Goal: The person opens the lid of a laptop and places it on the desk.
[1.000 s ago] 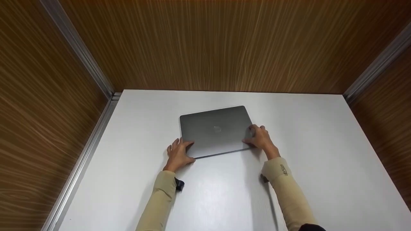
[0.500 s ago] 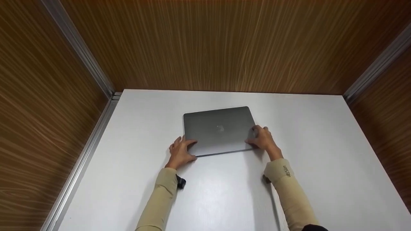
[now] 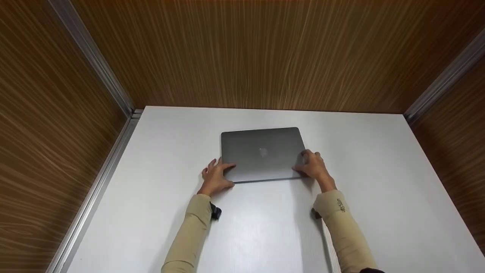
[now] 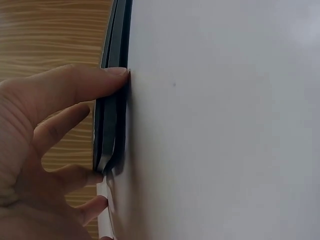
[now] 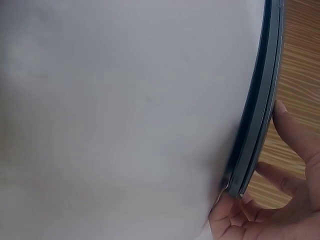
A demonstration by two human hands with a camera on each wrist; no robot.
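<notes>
A closed grey laptop (image 3: 263, 151) lies on the white table, its lid up with a small logo in the middle. The left hand (image 3: 216, 178) grips its near left corner. In the left wrist view, that thumb (image 4: 75, 87) presses the laptop's front edge (image 4: 111, 120), and other fingers sit at the side edge. At the near right corner, the right hand (image 3: 312, 167) holds the laptop with its thumb on the lid. The right wrist view has fingers (image 5: 227, 220) curled at the corner of the laptop (image 5: 252, 125), partly hidden by it.
The white table (image 3: 363, 182) is walled by wood-grain panels (image 3: 273, 53) at the back and both sides. A metal rail (image 3: 96, 197) runs along the left edge. Dark wrist cameras (image 3: 216, 211) are worn under beige sleeves (image 3: 343, 227).
The laptop has slid a little to the right and turned slightly clockwise, its front edge now nearly level. Both hands have moved right with it, keeping their hold on the near corners.
</notes>
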